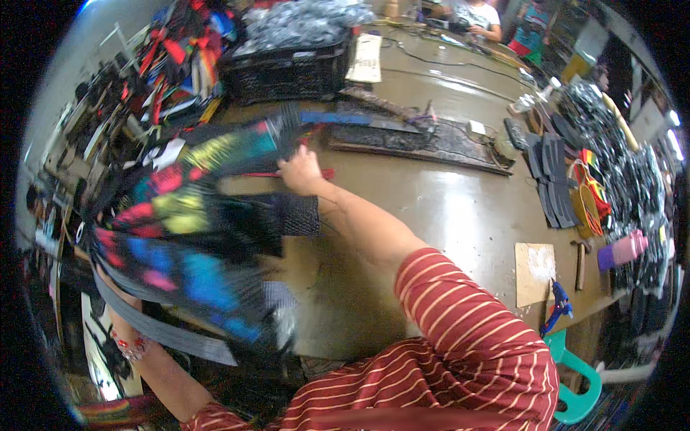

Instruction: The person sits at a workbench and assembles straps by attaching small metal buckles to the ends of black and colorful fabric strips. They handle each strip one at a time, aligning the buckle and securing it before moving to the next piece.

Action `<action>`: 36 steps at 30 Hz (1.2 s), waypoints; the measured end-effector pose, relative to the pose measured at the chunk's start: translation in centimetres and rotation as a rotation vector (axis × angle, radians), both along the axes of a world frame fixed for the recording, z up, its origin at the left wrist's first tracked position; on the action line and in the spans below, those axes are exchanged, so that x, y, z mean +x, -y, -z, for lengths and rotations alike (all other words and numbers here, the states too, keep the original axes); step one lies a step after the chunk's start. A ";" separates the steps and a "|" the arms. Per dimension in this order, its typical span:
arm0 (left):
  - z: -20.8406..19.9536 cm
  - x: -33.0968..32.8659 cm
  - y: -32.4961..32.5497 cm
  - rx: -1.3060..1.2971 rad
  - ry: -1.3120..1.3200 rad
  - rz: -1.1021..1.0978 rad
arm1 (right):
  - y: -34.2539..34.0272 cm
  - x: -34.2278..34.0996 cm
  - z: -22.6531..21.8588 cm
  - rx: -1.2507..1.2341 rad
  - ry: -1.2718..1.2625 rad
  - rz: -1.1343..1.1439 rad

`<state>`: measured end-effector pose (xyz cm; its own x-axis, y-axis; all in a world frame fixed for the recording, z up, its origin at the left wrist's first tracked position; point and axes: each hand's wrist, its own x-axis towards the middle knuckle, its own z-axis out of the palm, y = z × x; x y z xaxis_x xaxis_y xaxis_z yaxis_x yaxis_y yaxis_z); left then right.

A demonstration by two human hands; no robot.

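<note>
A black bag [180, 212] with yellow, red and blue patches, probably a backpack, is smeared by motion over the table's left side. My left hand [117, 298] is at its left end, fingers mostly hidden behind the fabric, and the bag hangs from it. A grey-black strap [169, 330] trails below that wrist, which wears a beaded bracelet [129, 346]. By the bag's right edge is my right hand [302, 171], its fingers curled closed; what lies between them is unclear. A thin red item [328, 174] lies on the table beside it.
A black crate [284, 75] of plastic-wrapped goods stands behind, left of a long dark board [424, 144]. To the right are black strips [550, 179], a hammer [580, 266], a blue glue gun [558, 305], cardboard [535, 273] and a pink-purple bottle [622, 250]. Another person [481, 18] sits across.
</note>
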<state>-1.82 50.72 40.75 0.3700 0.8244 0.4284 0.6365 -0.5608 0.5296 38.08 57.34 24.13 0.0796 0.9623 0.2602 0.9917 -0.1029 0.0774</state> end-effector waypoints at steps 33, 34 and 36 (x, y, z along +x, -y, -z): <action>12.9 14.5 -2.4 0.130 -0.181 -0.085 | 12.5 26.0 -9.9 0.325 0.335 -0.068; 12.8 14.4 -3.0 0.126 -0.176 -0.094 | 11.8 24.9 -9.7 0.167 0.411 0.008; 12.5 14.2 -3.8 0.105 -0.129 -0.046 | 10.4 23.7 -8.9 -0.018 0.547 0.059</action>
<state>12.38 54.53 28.23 0.3903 0.7950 0.4644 0.7215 -0.5774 0.3821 61.75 46.95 33.03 -0.0090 0.9649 0.2624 0.7989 -0.1508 0.5822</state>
